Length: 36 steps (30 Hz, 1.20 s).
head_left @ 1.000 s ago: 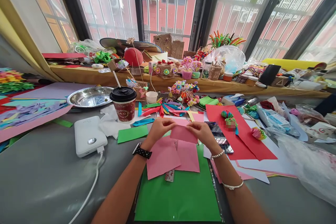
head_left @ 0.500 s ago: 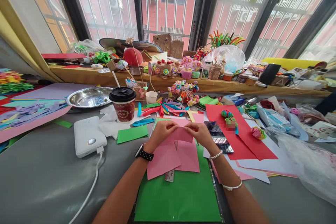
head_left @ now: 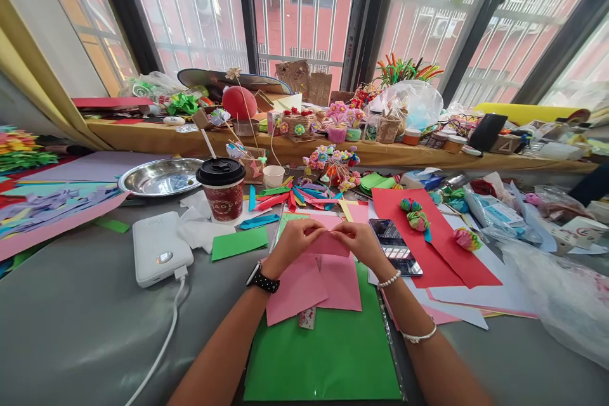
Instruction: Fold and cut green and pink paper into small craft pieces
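Observation:
Between my two hands a small sheet of pink paper [head_left: 325, 245] is held up by its top edge. My left hand [head_left: 295, 242] pinches its left part, and my right hand [head_left: 360, 242] pinches the right part, the fingertips close together. Below it lie two more pink paper pieces [head_left: 295, 293], overlapping on a green sheet [head_left: 328, 355] that looks to be in a clear sleeve. A small patterned object [head_left: 307, 318] sticks out from under the pink pieces; most of it is hidden.
To the left are a lidded coffee cup [head_left: 221, 193], a white power bank [head_left: 162, 247] with a cable, and a green paper piece [head_left: 240, 243]. On the right lie a phone [head_left: 396, 247] and red paper [head_left: 442, 260]. Colourful paper strips [head_left: 299, 196] lie behind my hands.
Both hands keep their pinch on the pink paper, nearly still. The whole view has shifted very slightly; nothing was let go or picked up.

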Motion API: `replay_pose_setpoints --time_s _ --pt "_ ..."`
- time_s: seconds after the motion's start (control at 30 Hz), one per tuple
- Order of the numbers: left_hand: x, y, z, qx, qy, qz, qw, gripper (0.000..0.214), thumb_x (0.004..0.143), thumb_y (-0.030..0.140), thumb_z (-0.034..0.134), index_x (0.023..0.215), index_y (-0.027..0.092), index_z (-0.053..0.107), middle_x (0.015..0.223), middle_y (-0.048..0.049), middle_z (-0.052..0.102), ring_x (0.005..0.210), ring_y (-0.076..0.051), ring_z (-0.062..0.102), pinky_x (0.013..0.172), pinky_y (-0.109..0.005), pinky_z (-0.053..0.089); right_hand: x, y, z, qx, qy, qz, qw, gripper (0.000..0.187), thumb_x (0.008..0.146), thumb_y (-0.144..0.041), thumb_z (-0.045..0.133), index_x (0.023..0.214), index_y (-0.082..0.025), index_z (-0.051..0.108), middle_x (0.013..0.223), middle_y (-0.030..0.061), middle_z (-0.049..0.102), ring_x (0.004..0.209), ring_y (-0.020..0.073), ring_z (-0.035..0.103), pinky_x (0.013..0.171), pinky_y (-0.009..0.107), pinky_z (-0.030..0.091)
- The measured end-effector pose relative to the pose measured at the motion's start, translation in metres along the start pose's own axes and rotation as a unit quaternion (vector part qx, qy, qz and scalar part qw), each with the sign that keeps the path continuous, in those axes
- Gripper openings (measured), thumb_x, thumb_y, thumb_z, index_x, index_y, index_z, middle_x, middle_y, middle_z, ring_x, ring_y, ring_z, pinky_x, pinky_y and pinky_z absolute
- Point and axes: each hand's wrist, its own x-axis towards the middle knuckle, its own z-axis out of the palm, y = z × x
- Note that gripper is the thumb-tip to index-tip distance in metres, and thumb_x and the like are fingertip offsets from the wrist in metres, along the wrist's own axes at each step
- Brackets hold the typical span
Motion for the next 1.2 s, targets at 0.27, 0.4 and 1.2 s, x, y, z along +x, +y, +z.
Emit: replay_pose_setpoints --time_s 0.27,0.4,1.2 --pt "-0.001 -0.015 -0.02 -0.006 0.002 -0.04 0.999 0.026 0.073 0.036 0.047 0.071 0.016 0.063 0.071 -0.0029 0.065 0.066 -0.014 0.057 0.059 -0.021 0.042 -0.001 0.002 -0.006 -0.048 0.025 0.003 0.999 0.017 0.074 -0.03 0.049 0.069 -0.02 0.062 0.073 0.0018 0.065 0.069 0.0164 0.058 0.064 0.025 0.041" --pt "-0.001 -0.018 -0.019 0.02 0.088 -0.049 0.995 0.025 0.074 0.035 0.047 0.077 0.015 0.062 0.075 -0.0041 0.065 0.069 -0.015 0.058 0.061 -0.022 0.043 -0.001 0.0 -0.009 -0.059 0.033 0.015 0.998 0.017 0.073 -0.028 0.05 0.068 -0.019 0.063 0.071 0.0023 0.065 0.066 0.0164 0.058 0.062 0.024 0.041" --pt "-0.001 -0.026 -0.016 0.102 0.099 0.047 0.989 0.017 0.074 0.025 0.05 0.077 0.017 0.064 0.08 -0.0044 0.067 0.074 -0.016 0.06 0.068 -0.025 0.045 0.001 0.015 -0.023 -0.095 0.136 0.063 0.984 0.017 0.072 -0.028 0.05 0.068 -0.018 0.063 0.066 0.0035 0.066 0.063 0.0174 0.06 0.062 0.027 0.044"
